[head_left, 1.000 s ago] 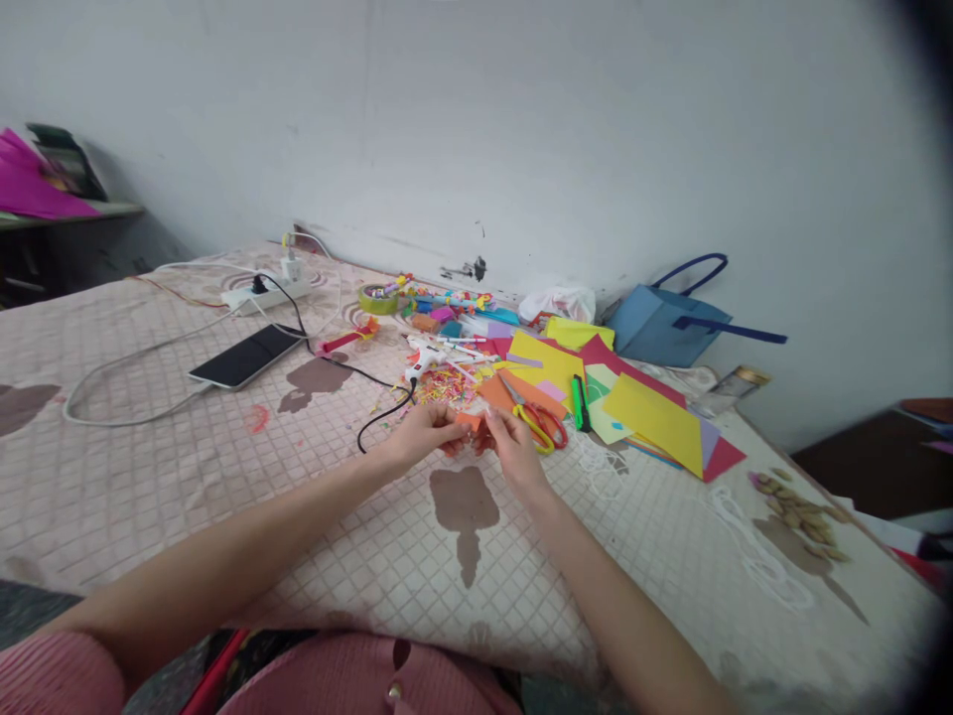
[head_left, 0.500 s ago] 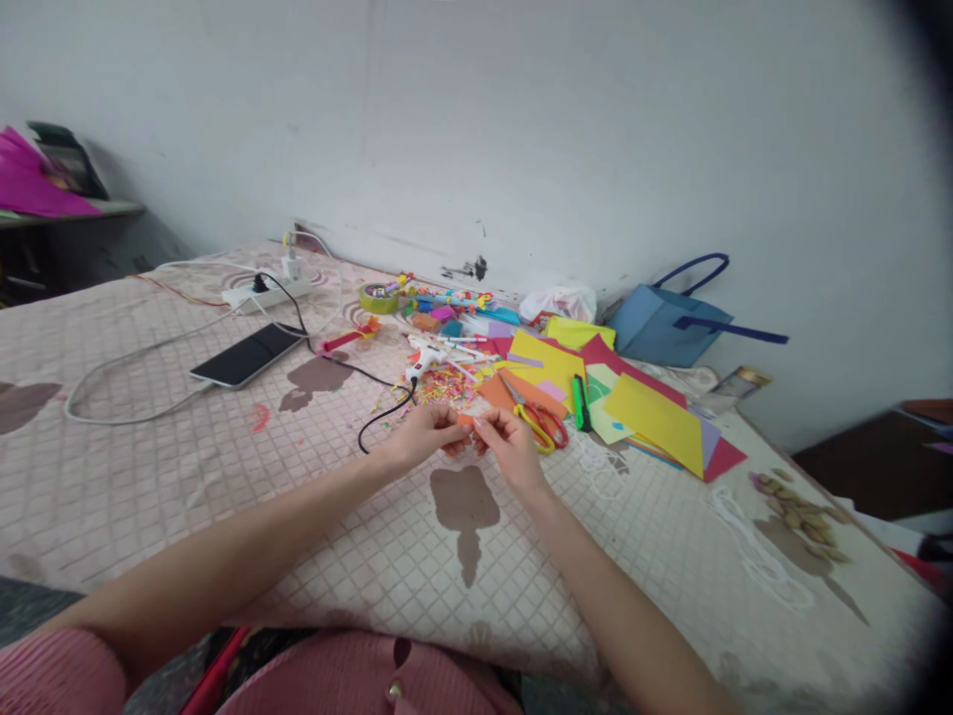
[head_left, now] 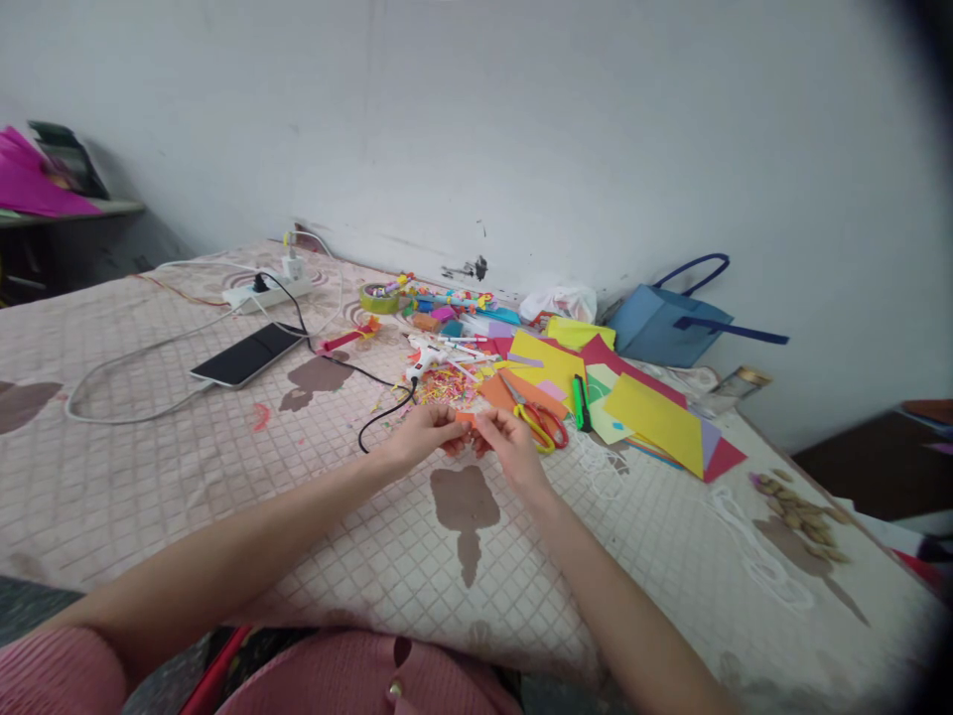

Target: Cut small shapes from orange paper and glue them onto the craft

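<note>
Between my two hands is a small orange piece of paper [head_left: 466, 418], mostly covered by the fingers. My left hand [head_left: 428, 434] pinches its left side and my right hand [head_left: 506, 437] pinches its right side, thumbs on top. Just right of my right hand lie scissors [head_left: 547, 425] with red and yellow handles, their blades over orange paper [head_left: 500, 391]. Beyond my hands, a white glue gun [head_left: 428, 357] rests by a heap of small colourful bits [head_left: 454, 385]. A green utility knife [head_left: 581, 402] lies to the right.
Yellow sheets [head_left: 659, 417] and other coloured papers lie at right, before a blue bag [head_left: 662, 323]. White string [head_left: 759, 556] is near the right edge. At left are a tablet or phone [head_left: 249, 355], a power strip [head_left: 268, 292] and loose cables. Green tape [head_left: 379, 298] sits near the wall.
My fingers have shifted very slightly on the orange paper, and a little more of it shows between them. Everything else stays in place.
</note>
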A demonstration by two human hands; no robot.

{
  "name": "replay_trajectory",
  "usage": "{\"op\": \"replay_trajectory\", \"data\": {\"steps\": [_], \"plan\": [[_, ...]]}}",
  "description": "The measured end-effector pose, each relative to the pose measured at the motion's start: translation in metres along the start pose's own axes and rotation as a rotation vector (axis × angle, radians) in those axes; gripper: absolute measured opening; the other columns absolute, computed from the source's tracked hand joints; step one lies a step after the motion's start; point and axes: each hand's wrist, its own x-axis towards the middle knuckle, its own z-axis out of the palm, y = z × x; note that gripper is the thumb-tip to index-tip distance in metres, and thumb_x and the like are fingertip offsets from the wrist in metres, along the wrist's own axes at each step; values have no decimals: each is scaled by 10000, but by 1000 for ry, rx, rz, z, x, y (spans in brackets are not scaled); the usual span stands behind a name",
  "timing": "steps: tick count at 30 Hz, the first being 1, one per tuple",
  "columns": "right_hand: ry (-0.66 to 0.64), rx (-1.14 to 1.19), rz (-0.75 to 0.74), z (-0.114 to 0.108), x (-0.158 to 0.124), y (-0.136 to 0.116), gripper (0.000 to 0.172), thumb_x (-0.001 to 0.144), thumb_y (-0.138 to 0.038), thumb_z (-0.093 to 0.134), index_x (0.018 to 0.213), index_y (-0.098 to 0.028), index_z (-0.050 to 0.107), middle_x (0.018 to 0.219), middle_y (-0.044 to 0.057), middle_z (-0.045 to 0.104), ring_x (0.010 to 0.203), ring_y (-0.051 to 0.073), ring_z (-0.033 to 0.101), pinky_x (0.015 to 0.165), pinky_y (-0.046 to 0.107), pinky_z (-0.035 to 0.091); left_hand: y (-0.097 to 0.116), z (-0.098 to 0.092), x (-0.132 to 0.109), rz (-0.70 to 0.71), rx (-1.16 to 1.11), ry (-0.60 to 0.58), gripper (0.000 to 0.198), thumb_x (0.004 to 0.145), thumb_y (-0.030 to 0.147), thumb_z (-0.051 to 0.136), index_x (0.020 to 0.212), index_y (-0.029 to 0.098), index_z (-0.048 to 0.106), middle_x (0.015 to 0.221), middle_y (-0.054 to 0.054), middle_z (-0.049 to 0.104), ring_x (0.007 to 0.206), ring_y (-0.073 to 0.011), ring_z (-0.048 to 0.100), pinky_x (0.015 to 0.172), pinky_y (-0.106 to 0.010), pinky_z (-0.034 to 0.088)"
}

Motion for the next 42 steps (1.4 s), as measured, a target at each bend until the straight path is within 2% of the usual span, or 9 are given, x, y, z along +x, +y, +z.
{"op": "replay_trajectory", "data": {"steps": [6,10,14,18,23,31,36,38,42], "plan": [[13,-93,-39,-1,-1,1,268,752,-448,631,698,-192,574,571,-23,556,473,104,480,460,232,397,-1,1,1,6,14,2,293,683,364,700,670,117,544,598,-13,627,507,-96,578,529,-225,475],[15,-96,-38,-3,-1,2,276,764,-435,623,652,-194,545,514,-47,498,448,92,448,457,225,381,-1,0,2,17,34,24,266,751,360,632,691,120,536,621,-20,635,502,-99,592,527,-228,485],[-15,-70,-5,-2,0,3,323,786,-490,570,672,-189,550,560,-23,539,461,105,495,441,232,403,-1,-2,2,42,65,52,245,790,339,588,692,125,518,615,-6,622,482,-93,594,508,-211,469],[-57,-65,7,-1,0,4,303,756,-463,623,671,-180,557,569,-18,554,464,100,502,447,228,418,-2,-2,3,80,115,51,261,800,355,570,684,130,510,585,2,610,471,-92,588,489,-198,448],[-68,-65,16,-3,2,5,326,788,-486,572,685,-176,574,605,2,595,474,109,532,453,238,442,-3,-4,4,82,128,88,286,799,388,562,683,134,502,613,-5,625,480,-94,595,491,-199,452],[-31,-126,6,-4,1,4,299,783,-459,589,701,-172,574,590,-17,572,445,91,501,421,214,410,-7,-6,6,49,144,4,340,666,408,699,600,139,503,526,-6,618,484,-115,598,494,-207,461],[-15,-140,-6,-7,5,7,326,802,-486,553,691,-179,537,575,-33,538,440,85,489,424,208,406,0,-8,6,-41,86,-55,320,720,421,642,695,111,567,714,-63,685,551,-121,631,582,-256,516],[-20,-145,-5,-8,6,8,331,802,-496,548,693,-184,529,564,-40,525,434,85,488,419,206,404,2,-8,6,-36,94,-58,338,745,444,609,720,109,573,743,-70,688,552,-122,634,571,-256,514],[-81,-150,7,-7,5,7,338,790,-510,556,691,-187,540,561,-39,532,419,92,489,407,215,402,2,-7,4,26,190,-25,308,696,398,669,651,129,526,572,-19,641,504,-118,610,511,-218,474]]}}
